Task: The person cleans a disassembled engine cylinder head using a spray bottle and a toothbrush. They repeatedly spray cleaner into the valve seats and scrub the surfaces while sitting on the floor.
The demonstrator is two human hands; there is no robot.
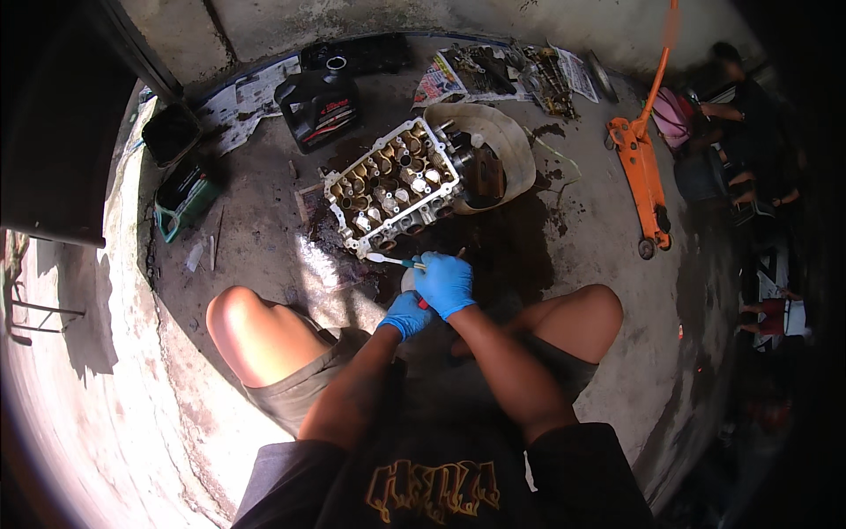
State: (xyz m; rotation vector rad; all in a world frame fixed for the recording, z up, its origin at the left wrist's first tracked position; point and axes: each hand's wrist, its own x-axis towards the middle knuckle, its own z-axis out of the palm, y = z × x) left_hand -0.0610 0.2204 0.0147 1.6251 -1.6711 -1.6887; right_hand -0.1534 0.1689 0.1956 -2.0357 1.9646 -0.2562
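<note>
Both my hands wear blue gloves and are close together in front of my lap. My right hand [445, 282] is closed around a toothbrush [379, 257] with a white head and a green part on its handle. The brush head points left, beside the near corner of a metal engine cylinder head [414, 204]. Just below, my left hand [405, 316] is closed; a whitish rounded piece [408, 280] and a small red bit [424, 304] show by its fingers, but what it grips is mostly hidden. The cylinder head leans on a beige tub [522, 150] holding dark parts.
A black oil jug [308, 119] and a green container [189, 207] stand at the left. Newspaper [441, 79] at the back carries several greasy metal parts. An orange floor jack [641, 167] stands to the right, with another person [749, 115] beyond it. Dark wet stains [511, 247] mark the floor.
</note>
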